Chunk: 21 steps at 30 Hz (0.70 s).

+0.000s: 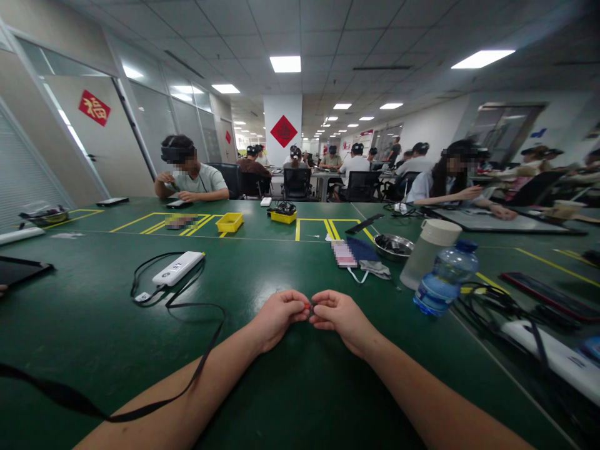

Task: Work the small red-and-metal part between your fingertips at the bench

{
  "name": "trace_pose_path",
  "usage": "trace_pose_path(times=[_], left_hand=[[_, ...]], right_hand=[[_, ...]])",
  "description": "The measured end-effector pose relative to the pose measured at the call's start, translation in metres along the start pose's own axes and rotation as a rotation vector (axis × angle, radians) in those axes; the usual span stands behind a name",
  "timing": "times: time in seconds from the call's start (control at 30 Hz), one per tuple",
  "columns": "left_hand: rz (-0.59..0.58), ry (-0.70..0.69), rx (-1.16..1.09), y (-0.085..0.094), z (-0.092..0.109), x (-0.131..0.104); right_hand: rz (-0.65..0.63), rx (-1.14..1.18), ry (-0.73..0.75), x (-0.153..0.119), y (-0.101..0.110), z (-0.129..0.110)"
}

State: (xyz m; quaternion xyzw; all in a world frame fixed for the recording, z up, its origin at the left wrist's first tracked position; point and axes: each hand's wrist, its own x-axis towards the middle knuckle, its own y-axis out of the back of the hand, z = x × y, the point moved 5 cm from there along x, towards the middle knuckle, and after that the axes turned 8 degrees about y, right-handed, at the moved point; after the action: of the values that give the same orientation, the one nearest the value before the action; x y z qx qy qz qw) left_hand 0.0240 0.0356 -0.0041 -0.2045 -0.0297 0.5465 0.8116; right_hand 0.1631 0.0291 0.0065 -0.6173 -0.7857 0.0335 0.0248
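Observation:
My left hand point(281, 317) is closed, with a small orange-red piece point(307, 306) pinched between thumb and fingertips. Facing it, my right hand point(341, 319) is closed too, its thumb and fingers around a tiny dark item point(311, 308) too small to name. The fingertips of both hands nearly meet, just above the green table point(300, 381). A black strap crosses over my left forearm.
A white power bank point(179, 269) with a black cable lies at the left. Yellow trays point(230, 222) stand further back. To the right are a metal bowl point(392, 247), a frosted bottle point(429, 253) and a blue-capped water bottle point(445, 278). People sit beyond.

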Motion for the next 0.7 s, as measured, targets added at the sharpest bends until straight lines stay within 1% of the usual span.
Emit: trace_pose_path(times=[0.17, 0.37, 0.57, 0.7], left_hand=[[0.004, -0.048, -0.004, -0.0004, 0.0006, -0.001], [-0.014, -0.049, -0.006, -0.0001, -0.0011, 0.0003], [0.008, -0.03, -0.001, 0.0012, -0.0023, 0.0006], [0.002, -0.027, 0.002, -0.0004, -0.001, 0.0002]], right_hand=[[0.014, 0.045, 0.035, 0.0023, 0.0008, -0.0003], [0.022, 0.138, -0.053, 0.0046, 0.0004, 0.0045], [0.013, 0.127, -0.041, 0.0032, 0.0004, 0.004], [0.008, 0.098, -0.03, 0.0031, 0.0009, 0.0057]])
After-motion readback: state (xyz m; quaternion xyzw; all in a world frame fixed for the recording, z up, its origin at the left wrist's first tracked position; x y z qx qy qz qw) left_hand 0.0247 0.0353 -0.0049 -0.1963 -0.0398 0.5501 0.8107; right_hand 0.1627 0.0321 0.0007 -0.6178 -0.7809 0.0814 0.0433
